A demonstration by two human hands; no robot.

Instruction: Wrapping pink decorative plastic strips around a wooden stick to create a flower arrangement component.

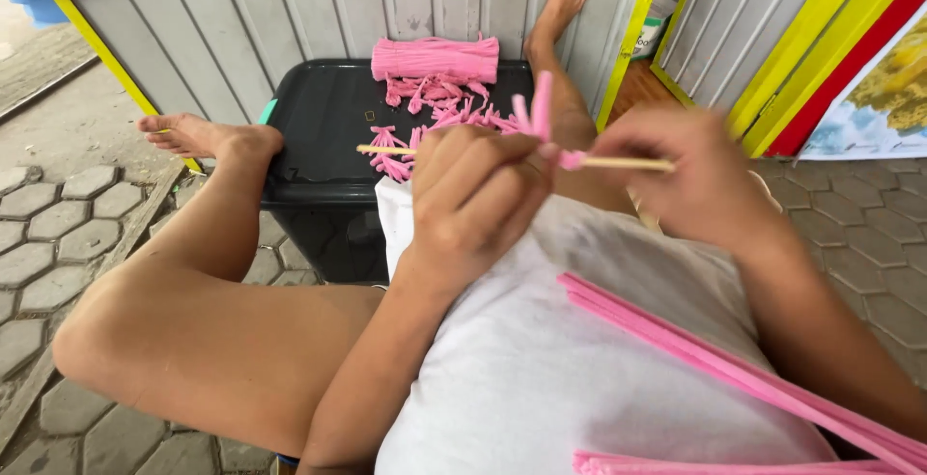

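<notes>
Stick (618,161) lies level, long axis left-to-right across view, held between both hands above lap. Left hand (473,195) pinches stick near middle, fingers curled closed round pink strip piece (537,113) standing up off it. Right hand (700,181) blurred, grips stick's right end. Black bin lid (319,127) with more pink pieces (435,98) sits beyond hands, nearer left hand. Long pink strips (734,369) lie across lap, under right forearm.
</notes>
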